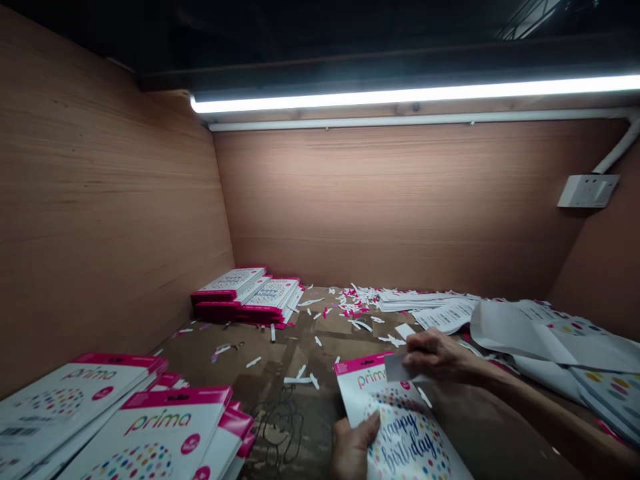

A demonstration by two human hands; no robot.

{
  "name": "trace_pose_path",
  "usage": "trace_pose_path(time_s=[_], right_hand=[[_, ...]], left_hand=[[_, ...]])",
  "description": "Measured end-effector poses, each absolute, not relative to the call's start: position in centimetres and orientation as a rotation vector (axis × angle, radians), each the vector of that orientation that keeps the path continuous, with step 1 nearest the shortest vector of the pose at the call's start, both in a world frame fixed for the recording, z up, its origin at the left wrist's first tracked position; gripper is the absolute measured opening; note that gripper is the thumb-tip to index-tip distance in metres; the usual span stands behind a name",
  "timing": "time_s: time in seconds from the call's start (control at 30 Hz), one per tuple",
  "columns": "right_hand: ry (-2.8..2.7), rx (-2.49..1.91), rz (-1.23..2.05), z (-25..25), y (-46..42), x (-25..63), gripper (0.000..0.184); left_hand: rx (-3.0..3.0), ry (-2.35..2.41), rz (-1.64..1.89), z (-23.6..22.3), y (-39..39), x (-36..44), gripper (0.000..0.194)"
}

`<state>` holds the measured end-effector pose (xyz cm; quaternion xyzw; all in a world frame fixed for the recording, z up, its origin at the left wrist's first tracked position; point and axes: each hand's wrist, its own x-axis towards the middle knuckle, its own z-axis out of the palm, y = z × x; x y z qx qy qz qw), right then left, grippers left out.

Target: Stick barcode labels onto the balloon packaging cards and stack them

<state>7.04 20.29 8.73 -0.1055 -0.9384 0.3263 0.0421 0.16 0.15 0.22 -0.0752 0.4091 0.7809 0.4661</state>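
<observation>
Balloon packet (395, 427) — flat on the brown table (480, 427), gripped at its edge by the left hand (353, 448) while the right hand (440, 355) pinches a grey slip (397, 367) at its pink top — could crease or tear if yanked.

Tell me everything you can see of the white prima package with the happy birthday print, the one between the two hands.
The white glossy card package has a magenta header strip along its top edge. Below it are rainbow-lettered "prima" and blue script "happy birthday" inside a ring of multicoloured dots. It lies tilted over the brown work surface, its lower end running out of view. The left hand holds its lower left edge, while the right hand presses a flat grey rectangular piece against its upper right.
</observation>
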Motion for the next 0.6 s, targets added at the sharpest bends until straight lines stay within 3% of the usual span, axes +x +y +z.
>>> trace_pose_path(time_s=[0.27, 0.6], right_hand=[[-3.066, -0.396, 1.271, 7.1, 16.3, 8.4, 0.016], [-3.083, -0.32, 0.969, 7.5, 14.5, 7.7, 0.013]], left_hand=[[-0.09, 0.936, 1.907, 2.9, -0.3, 1.5, 0.03], [-0.057, 0.879, 1.919, 2.0, -0.1, 1.5, 0.031]])
